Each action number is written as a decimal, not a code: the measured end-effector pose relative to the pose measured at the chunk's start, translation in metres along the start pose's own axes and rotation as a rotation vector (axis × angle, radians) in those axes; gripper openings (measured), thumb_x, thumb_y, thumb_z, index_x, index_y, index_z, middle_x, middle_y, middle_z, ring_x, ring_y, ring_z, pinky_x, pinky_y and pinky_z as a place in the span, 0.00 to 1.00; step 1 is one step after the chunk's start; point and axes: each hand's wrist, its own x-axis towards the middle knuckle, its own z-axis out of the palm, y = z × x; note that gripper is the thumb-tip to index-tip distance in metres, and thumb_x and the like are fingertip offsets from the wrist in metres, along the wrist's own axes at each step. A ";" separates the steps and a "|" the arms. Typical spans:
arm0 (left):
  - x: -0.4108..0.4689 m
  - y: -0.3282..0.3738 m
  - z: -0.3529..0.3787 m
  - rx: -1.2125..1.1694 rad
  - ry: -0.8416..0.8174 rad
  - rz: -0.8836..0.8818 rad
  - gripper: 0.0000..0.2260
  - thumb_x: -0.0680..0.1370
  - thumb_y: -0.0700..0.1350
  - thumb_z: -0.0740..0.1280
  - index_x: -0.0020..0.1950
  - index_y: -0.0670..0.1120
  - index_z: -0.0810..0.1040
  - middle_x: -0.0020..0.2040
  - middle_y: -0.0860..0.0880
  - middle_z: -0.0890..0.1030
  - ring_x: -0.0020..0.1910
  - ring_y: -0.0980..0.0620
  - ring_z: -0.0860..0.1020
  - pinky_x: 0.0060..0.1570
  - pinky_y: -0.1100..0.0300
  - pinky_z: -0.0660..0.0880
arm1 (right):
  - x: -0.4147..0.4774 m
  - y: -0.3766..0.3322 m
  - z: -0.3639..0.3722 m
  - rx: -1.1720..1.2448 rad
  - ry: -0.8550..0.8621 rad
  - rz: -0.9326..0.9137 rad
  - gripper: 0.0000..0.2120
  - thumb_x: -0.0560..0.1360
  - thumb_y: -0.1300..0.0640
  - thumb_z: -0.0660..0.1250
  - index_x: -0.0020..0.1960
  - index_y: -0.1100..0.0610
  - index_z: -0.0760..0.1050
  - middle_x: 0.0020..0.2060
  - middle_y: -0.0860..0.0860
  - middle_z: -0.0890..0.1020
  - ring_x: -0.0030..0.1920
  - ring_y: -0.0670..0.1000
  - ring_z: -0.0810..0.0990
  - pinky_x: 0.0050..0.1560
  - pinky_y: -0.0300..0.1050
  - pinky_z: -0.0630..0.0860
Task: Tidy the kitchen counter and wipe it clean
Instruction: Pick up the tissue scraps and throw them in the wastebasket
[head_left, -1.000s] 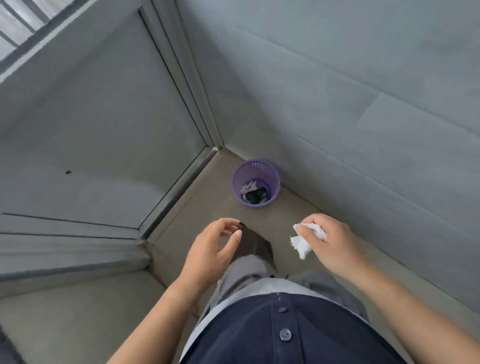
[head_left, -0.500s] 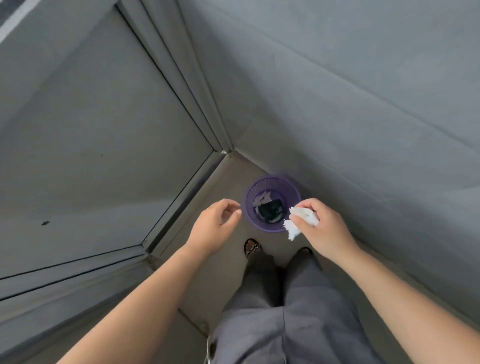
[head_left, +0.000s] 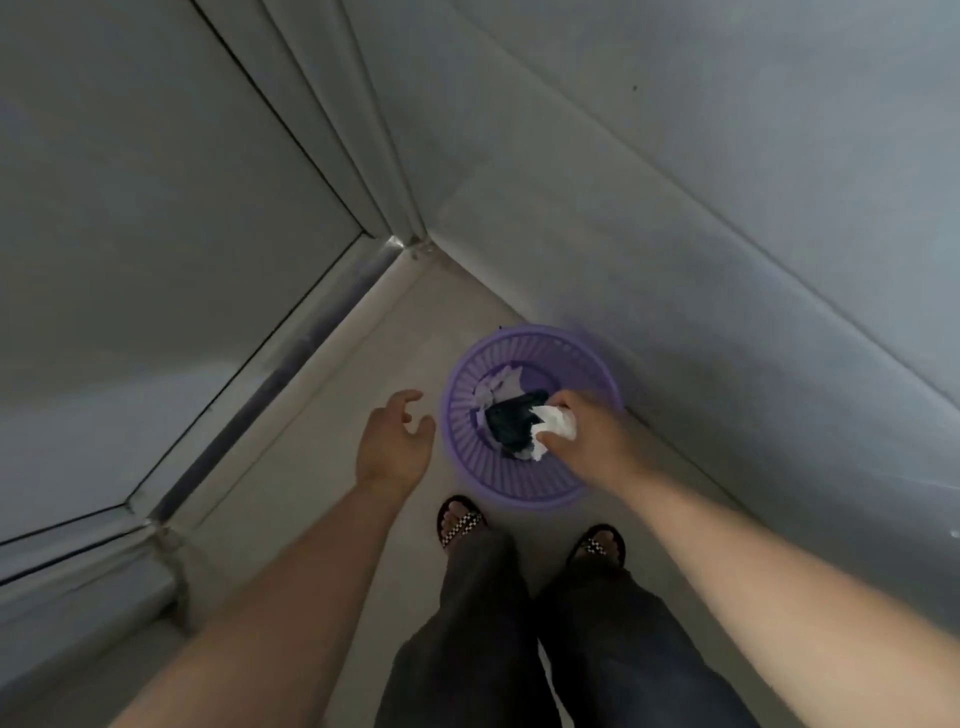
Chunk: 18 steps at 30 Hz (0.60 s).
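Note:
A purple slatted waste basket (head_left: 470, 470) stands on the floor in a corner, against the grey wall. Inside it lie white paper scraps (head_left: 496, 387) and a dark crumpled item (head_left: 511, 423). My right hand (head_left: 592, 441) reaches over the basket's opening, fingers closed on a crumpled white tissue (head_left: 553, 423). My left hand (head_left: 395, 444) hovers just left of the basket, fingers loosely spread, holding nothing.
A grey wall (head_left: 675, 208) runs along the right. A sliding door with a metal track (head_left: 291, 374) closes the left side. My feet in checkered sandals (head_left: 462, 519) stand on the pale floor just in front of the basket.
I have stepped closer and leaned over the basket. My right hand moved with the tissue from in front of the basket to above its opening. My left hand's fingers opened slightly.

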 end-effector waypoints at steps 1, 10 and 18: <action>0.015 -0.010 0.014 0.018 -0.005 -0.007 0.17 0.77 0.48 0.63 0.66 0.51 0.70 0.58 0.42 0.74 0.54 0.48 0.74 0.47 0.63 0.66 | 0.014 0.013 0.012 -0.004 -0.013 -0.010 0.16 0.71 0.58 0.69 0.58 0.58 0.73 0.55 0.55 0.75 0.53 0.54 0.74 0.46 0.40 0.65; 0.072 -0.063 0.078 0.015 -0.052 0.303 0.20 0.78 0.50 0.61 0.70 0.53 0.64 0.55 0.49 0.78 0.49 0.50 0.77 0.42 0.57 0.73 | 0.092 0.061 0.083 -0.048 -0.048 0.000 0.22 0.75 0.57 0.65 0.67 0.61 0.66 0.65 0.57 0.69 0.63 0.57 0.69 0.61 0.45 0.68; 0.067 -0.051 0.070 0.147 -0.126 0.233 0.24 0.79 0.51 0.59 0.74 0.53 0.58 0.59 0.42 0.76 0.53 0.45 0.78 0.47 0.60 0.70 | 0.081 0.052 0.074 -0.264 -0.171 0.105 0.26 0.77 0.48 0.59 0.70 0.61 0.61 0.68 0.59 0.65 0.66 0.60 0.66 0.64 0.54 0.68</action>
